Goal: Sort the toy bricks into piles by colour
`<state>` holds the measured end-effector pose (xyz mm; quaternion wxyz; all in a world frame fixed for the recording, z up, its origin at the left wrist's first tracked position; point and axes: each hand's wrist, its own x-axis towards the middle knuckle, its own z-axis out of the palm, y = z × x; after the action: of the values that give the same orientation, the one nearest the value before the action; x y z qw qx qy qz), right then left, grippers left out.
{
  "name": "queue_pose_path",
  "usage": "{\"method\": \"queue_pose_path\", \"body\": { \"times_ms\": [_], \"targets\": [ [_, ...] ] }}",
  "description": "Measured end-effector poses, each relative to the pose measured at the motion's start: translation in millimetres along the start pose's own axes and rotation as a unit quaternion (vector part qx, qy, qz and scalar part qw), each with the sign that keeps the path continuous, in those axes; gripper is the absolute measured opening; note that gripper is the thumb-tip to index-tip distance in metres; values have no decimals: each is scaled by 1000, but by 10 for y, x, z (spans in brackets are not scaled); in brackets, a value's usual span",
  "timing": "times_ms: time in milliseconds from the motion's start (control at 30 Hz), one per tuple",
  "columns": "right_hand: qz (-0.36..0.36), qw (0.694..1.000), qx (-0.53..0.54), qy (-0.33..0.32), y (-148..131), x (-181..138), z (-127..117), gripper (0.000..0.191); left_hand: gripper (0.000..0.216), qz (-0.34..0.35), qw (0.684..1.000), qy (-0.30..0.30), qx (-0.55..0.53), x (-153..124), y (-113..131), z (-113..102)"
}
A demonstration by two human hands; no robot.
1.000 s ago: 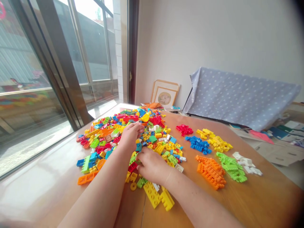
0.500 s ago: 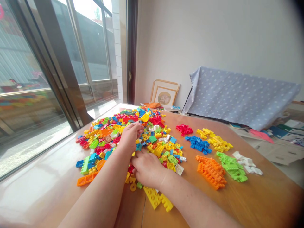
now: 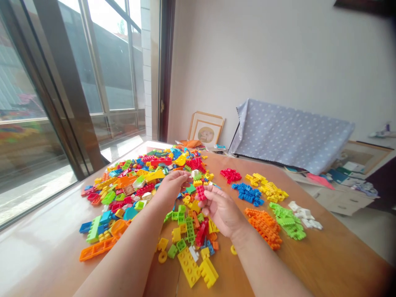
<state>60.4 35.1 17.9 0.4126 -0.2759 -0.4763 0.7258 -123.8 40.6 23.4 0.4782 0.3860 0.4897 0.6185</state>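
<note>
A big mixed pile of coloured building bricks (image 3: 139, 194) covers the left half of the wooden table (image 3: 309, 264). My right hand (image 3: 221, 208) is raised a little above the pile, fingers pinched on a small red brick (image 3: 201, 192). My left hand (image 3: 171, 187) rests on the pile just left of it, fingers curled downward; what they hold, if anything, is hidden. To the right lie sorted heaps: red (image 3: 230, 175), blue (image 3: 249, 194), yellow (image 3: 267, 186), orange (image 3: 264, 225), green (image 3: 287, 218) and white (image 3: 305, 213).
Large yellow bricks (image 3: 196, 270) lie near the table's front edge. A tall window (image 3: 62, 103) runs along the left. Framed pictures (image 3: 206, 132) and a dotted grey cloth (image 3: 291, 134) over something stand against the far wall. Papers and boxes (image 3: 343, 185) lie on the floor at right.
My right hand has lifted off the pile and turned, now pinching a red brick. My left hand stayed on the pile. The camera view shifted, so everything sits lower and further left.
</note>
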Motion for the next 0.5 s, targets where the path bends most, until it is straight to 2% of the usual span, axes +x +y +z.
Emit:
{"method": "queue_pose_path", "body": {
  "times_ms": [133,233,400,500],
  "targets": [
    [3,995,103,10,-31,-82,-145,32,31,-18,991,-135,8,-144,-24,178],
    [7,992,123,15,-10,-101,-195,31,35,-17,980,-197,2,-224,-47,273],
    [-2,991,121,63,24,-73,-258,29,32,-13,980,-199,-14,-243,-78,309],
    [0,991,119,65,51,-60,-277,30,29,-8,981,-195,-1,-218,-115,308]
  ]
}}
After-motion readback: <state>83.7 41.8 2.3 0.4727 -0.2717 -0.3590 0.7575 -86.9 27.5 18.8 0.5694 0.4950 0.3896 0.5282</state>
